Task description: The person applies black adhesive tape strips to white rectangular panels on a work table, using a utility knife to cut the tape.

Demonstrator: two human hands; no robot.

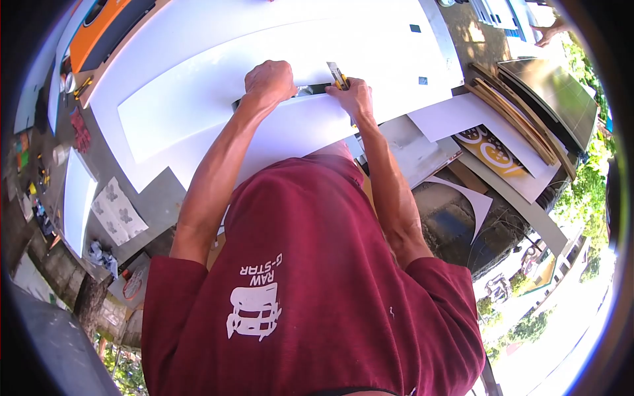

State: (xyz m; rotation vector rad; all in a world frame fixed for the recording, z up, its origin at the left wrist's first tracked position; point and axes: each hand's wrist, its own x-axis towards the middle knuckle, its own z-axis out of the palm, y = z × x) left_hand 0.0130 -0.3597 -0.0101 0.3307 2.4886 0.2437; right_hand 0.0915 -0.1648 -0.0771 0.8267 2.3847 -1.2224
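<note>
Right hand (354, 96): fingers wrapped around a yellow utility knife (338, 75), blade end pointing away from the body, tip down at the edge of the dark straightedge (310, 90). Grip looks firm, knuckles raised.

Left hand (269, 82): clenched into a loose fist, pressing down on the straightedge, which runs between the two hands and is mostly hidden under them. A shiny patch shows on it just right of the left hand; cannot tell whether that is part of the ruler or glare.

Both hands work on a large white sheet (198, 112) that lies flat across the workbench (158, 204). The sheet's near edge lies close to the person's chest. Two small dark squares (419, 54) sit on the white surface beyond the right hand.

Person wears a dark red T-shirt (310, 290) with a white print.

Further out: a smaller white panel (78, 198) and paper with grey shapes (117, 211) at left on the bench; an orange board (105, 30) at top left. To the right, a stack of wooden strips (512, 115), a dark metal sheet (551, 92), and a yellow-and-black printed sign (492, 148) partly under white paper. Another person's hand (551, 33) shows at the top right edge.
</note>
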